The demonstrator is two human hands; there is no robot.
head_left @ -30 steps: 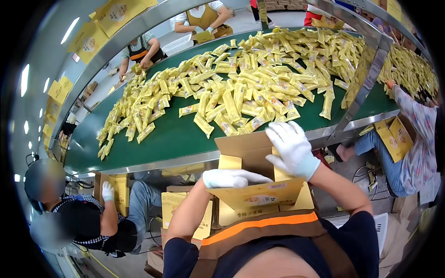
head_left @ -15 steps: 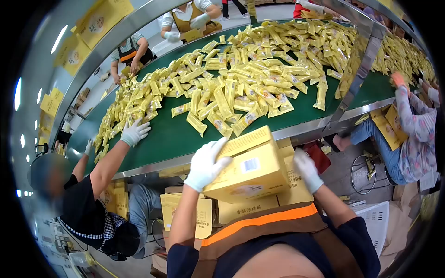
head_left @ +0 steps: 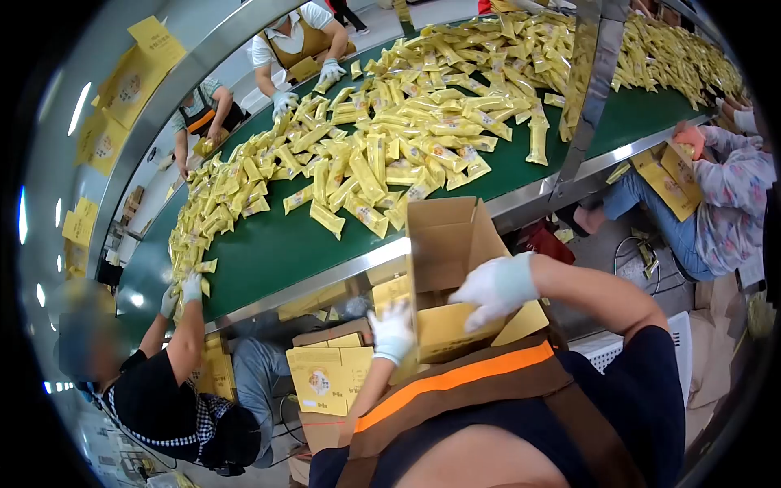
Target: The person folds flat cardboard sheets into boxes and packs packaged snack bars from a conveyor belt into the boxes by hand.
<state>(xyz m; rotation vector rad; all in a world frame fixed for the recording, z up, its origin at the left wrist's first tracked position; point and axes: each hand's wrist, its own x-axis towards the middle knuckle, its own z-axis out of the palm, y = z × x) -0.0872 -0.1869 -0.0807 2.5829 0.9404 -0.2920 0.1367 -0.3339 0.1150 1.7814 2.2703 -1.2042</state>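
Observation:
An open-topped yellow cardboard box (head_left: 449, 236) stands in front of me at the belt's near edge, its plain brown inside showing. Beside its left wall is my left hand (head_left: 392, 332), white-gloved, with the fingers spread and nothing visibly held. My right hand (head_left: 495, 289), also gloved and slightly blurred, reaches over the near side of the opening. Its fingers are stretched out and apart, at the near flap (head_left: 455, 329). Whether they press on that flap is hard to see.
A green conveyor belt (head_left: 268, 264) carries a heap of yellow-wrapped bars (head_left: 390, 154). A metal post (head_left: 584, 106) rises at the right. Cartons (head_left: 329, 378) are stacked at my left. Co-workers sit on both sides; others work across the belt.
The box went from closed-looking and tilted to upright with its top open. My right hand moved left over the opening; my left hand dropped to its left side. The left neighbour's hands drew together.

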